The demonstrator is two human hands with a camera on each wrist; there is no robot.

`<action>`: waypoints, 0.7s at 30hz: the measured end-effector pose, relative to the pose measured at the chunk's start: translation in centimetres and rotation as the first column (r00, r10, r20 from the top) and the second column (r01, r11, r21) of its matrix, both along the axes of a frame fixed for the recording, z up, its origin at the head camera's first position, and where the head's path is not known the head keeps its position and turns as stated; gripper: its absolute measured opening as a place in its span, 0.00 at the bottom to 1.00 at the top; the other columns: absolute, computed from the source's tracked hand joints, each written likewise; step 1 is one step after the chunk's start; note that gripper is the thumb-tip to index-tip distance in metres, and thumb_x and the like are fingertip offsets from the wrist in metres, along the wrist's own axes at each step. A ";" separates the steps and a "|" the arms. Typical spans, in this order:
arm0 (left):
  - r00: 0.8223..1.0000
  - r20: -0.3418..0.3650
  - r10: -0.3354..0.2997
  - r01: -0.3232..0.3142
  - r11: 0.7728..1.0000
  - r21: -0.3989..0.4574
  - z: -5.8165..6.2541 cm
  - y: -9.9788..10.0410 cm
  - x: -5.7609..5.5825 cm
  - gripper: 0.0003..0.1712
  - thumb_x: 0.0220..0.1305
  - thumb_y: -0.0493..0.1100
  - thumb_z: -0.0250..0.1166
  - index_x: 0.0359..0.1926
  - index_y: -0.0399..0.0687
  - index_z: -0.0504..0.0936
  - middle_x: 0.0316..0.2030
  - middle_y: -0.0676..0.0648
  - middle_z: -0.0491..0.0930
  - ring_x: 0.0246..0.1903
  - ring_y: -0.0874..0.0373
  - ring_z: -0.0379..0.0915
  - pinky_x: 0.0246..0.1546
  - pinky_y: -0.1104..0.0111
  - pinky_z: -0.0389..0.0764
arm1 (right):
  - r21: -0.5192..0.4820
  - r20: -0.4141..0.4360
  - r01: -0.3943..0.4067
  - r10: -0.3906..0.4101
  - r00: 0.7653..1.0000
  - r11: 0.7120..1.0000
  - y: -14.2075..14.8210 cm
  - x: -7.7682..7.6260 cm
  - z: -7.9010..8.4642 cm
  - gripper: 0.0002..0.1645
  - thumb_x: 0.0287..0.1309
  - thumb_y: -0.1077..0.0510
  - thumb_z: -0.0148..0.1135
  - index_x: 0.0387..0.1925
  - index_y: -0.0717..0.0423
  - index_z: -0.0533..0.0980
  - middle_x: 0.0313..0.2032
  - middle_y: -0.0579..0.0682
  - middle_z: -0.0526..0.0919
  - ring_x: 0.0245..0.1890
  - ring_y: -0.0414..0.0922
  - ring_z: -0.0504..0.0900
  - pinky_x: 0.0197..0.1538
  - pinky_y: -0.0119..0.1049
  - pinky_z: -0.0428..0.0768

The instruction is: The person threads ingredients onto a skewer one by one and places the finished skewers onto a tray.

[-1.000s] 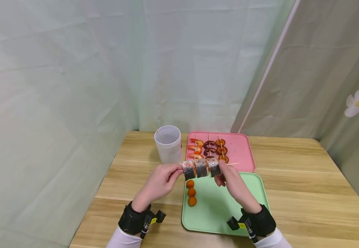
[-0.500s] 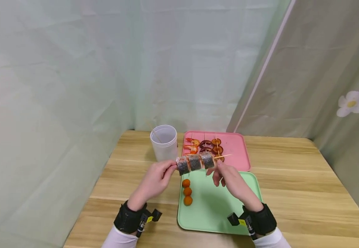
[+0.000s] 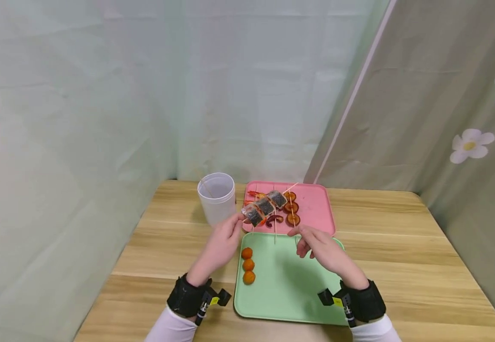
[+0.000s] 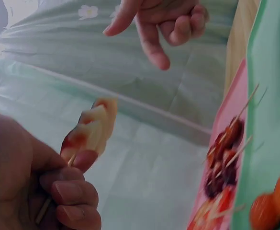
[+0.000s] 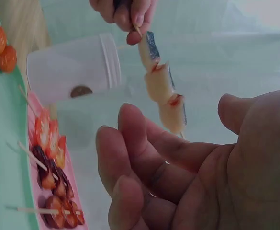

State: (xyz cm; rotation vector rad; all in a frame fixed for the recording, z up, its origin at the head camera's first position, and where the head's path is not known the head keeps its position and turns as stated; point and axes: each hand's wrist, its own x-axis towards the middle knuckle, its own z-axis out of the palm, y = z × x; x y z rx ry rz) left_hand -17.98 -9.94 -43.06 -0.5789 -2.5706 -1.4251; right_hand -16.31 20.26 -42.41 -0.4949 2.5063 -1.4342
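My left hand [image 3: 222,244] pinches the bottom end of a wooden stick that runs through three dark-skinned, pale-fleshed fish pieces [image 3: 265,208]. This fish skewer tilts up to the right, above the pink tray [image 3: 316,209], its bare tip pointing to the back. In the right wrist view, the pale side of the fish pieces [image 5: 160,88] shows. My right hand [image 3: 322,249] hovers over the green tray [image 3: 294,308], apart from the skewer, with fingers loosely bent and nothing in them. Part of the shrimp skewer [image 3: 253,194] is hidden behind the fish.
On the pink tray lie a dark-brown curled-piece skewer [image 3: 274,220] and a mushroom-slice skewer [image 3: 292,209]. Three orange balls [image 3: 248,265] line the green tray's left side. A white cup [image 3: 217,202] with a thin stick inside stands at back left on the wooden table [image 3: 401,266].
The right hand has let go of the fish skewer and drawn away from it. In the left hand, the skewer has swung from nearly level to tilted up towards the back.
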 end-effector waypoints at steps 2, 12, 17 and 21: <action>0.999 0.049 -0.009 0.007 0.999 0.036 -0.2 1.1 -0.4 0.14 0.84 0.36 0.50 0.56 0.37 0.82 0.28 0.49 0.71 0.24 0.58 0.65 0.28 0.65 0.70 | 0.003 0.001 -0.005 0.005 1.000 1.000 0.8 0.0 -0.1 0.29 0.89 0.44 0.37 0.60 0.57 0.80 0.33 0.52 0.85 0.37 0.50 0.85 0.40 0.46 0.81; 0.965 0.261 -0.026 -0.043 0.966 0.255 -1.1 5.4 -2.0 0.14 0.86 0.37 0.45 0.52 0.33 0.76 0.29 0.47 0.69 0.24 0.58 0.63 0.27 0.69 0.65 | 0.089 0.067 -0.061 0.055 0.996 0.994 2.9 -0.9 -1.3 0.29 0.88 0.45 0.41 0.60 0.61 0.80 0.34 0.50 0.85 0.37 0.47 0.84 0.42 0.47 0.82; 0.914 0.389 -0.117 -0.074 0.894 0.442 -1.7 8.1 -3.0 0.16 0.87 0.37 0.44 0.57 0.29 0.74 0.34 0.42 0.76 0.25 0.60 0.63 0.25 0.72 0.64 | 0.104 0.066 -0.098 0.092 0.994 0.990 3.2 -1.0 -1.6 0.28 0.87 0.44 0.45 0.60 0.61 0.80 0.34 0.49 0.84 0.38 0.48 0.83 0.43 0.47 0.81; 0.891 0.431 -0.143 -0.100 0.863 0.495 -2.3 10.3 -3.8 0.16 0.85 0.35 0.46 0.58 0.25 0.74 0.33 0.41 0.79 0.21 0.63 0.62 0.21 0.74 0.63 | 0.120 0.079 -0.111 0.102 0.992 0.986 3.4 -1.0 -1.6 0.27 0.86 0.45 0.48 0.60 0.62 0.79 0.35 0.49 0.84 0.39 0.48 0.83 0.43 0.44 0.81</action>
